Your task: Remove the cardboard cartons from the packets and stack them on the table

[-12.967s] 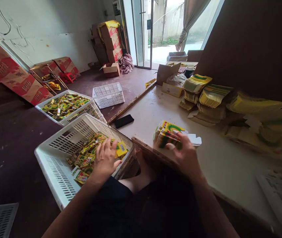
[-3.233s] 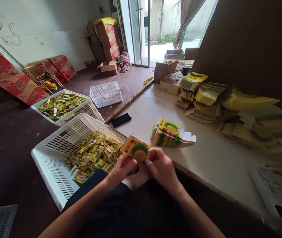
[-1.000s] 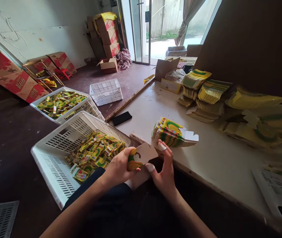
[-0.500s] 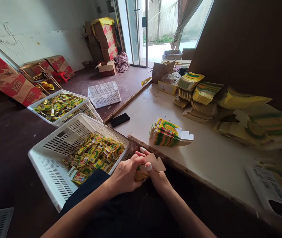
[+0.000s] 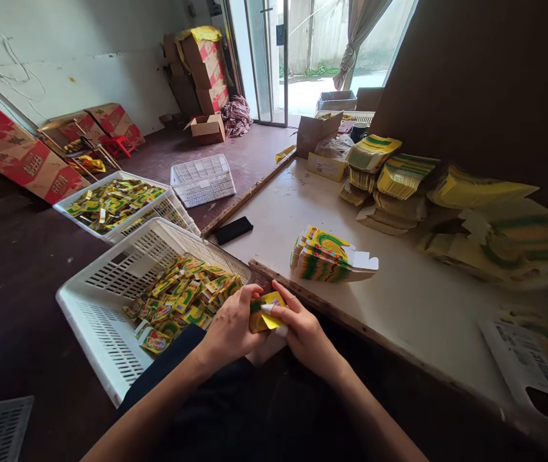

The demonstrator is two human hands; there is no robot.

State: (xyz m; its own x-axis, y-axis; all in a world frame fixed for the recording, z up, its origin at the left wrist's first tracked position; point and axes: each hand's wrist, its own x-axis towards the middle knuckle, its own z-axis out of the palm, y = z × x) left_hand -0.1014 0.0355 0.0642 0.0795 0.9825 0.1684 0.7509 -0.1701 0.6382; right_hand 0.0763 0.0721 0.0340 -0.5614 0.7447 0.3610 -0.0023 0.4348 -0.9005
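Note:
Between my two hands, just off the table's edge, is a small yellow and green cardboard box [image 5: 257, 319]. My left hand [image 5: 228, 327] is closed round its left side. My right hand [image 5: 305, 327] grips it from the right, with white-covered fingertips on a yellow flap. The fingers hide much of the box. Beyond my hands, a stack of flat printed cartons [image 5: 326, 253] with white end flaps sits on the table [image 5: 274, 224]. To the left stands a white plastic crate [image 5: 91, 308] with many small yellow and green boxes [image 5: 192, 292] heaped in it.
A black phone [image 5: 234, 230] lies near the table's left edge. Bundles of folded cartons [image 5: 375, 154] line the right side. A second filled crate [image 5: 74, 208] and an upturned white crate [image 5: 203, 179] are on the floor. A wooden strip [image 5: 322, 303] borders the table.
My hands have turned the box, so its printed yellow face now shows where bare brown card flaps showed before. My right hand has shifted its grip over the box.

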